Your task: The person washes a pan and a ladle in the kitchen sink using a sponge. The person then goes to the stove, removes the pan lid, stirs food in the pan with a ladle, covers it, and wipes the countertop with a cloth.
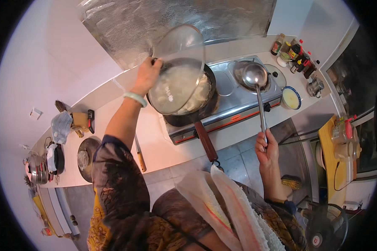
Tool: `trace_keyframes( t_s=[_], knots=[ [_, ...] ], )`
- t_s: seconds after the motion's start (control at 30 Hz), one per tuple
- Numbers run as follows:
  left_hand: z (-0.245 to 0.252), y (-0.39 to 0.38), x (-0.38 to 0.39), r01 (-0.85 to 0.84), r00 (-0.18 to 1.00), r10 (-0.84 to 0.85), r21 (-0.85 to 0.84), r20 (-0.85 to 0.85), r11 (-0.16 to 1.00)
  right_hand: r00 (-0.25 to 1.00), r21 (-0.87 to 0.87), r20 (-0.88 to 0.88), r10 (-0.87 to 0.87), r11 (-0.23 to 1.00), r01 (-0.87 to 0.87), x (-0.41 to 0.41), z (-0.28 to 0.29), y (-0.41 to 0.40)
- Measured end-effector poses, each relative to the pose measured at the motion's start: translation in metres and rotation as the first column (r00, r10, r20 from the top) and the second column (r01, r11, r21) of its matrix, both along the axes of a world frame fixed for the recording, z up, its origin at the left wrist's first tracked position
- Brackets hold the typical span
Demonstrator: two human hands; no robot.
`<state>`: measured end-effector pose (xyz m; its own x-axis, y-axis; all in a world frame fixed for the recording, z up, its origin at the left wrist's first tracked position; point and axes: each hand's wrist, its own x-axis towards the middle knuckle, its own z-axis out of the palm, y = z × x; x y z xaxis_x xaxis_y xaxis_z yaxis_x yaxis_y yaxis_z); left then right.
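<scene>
My left hand [148,75] grips the dark knob of a round glass lid [176,84], which tilts up over a dark frying pan [211,75]. Under the lid's right edge, pale lumps of food that look like dumplings [201,92] show in the pan; the rest is seen dimly through the fogged glass. The pan rests on the left burner of a two-burner gas stove [235,99], its reddish-brown handle [205,141] towards me. In my right hand [267,147] is the handle of a steel ladle [255,74], its bowl over the right burner.
Right of the stove are a blue-rimmed bowl of pale yellow liquid [291,98], another lid [278,75], a metal jug [315,87] and several seasoning bottles [297,53]. A wooden-handled utensil [140,157] and a round board [88,146] lie left. A fan [328,224] stands lower right.
</scene>
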<state>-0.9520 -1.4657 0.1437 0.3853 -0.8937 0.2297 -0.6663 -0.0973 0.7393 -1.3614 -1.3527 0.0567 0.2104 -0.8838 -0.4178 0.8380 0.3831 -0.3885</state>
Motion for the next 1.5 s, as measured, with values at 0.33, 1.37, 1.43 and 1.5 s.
trace_keyframes(
  t_s=[0.33,1.37,1.43,1.5],
  knots=[
    [-0.043,-0.039,-0.040,-0.027,0.868,-0.156,0.358,0.472,0.933,0.984,0.130,0.174,-0.032,0.991,0.009,-0.026,0.004,0.044],
    [-0.043,-0.012,-0.032,-0.123,0.891,-0.061,0.368,0.450,0.922,0.993,0.107,0.116,-0.034,0.994,0.022,-0.010,0.013,0.080],
    [-0.051,0.001,-0.011,-0.028,0.949,0.011,0.051,0.314,0.998,0.991,0.091,0.130,-0.030,0.996,0.018,-0.008,0.015,0.082],
    [-0.055,0.031,0.008,-0.038,0.987,0.042,-0.031,0.154,0.999,0.990,0.088,0.139,-0.015,0.996,0.002,-0.004,0.018,0.083]
  ],
)
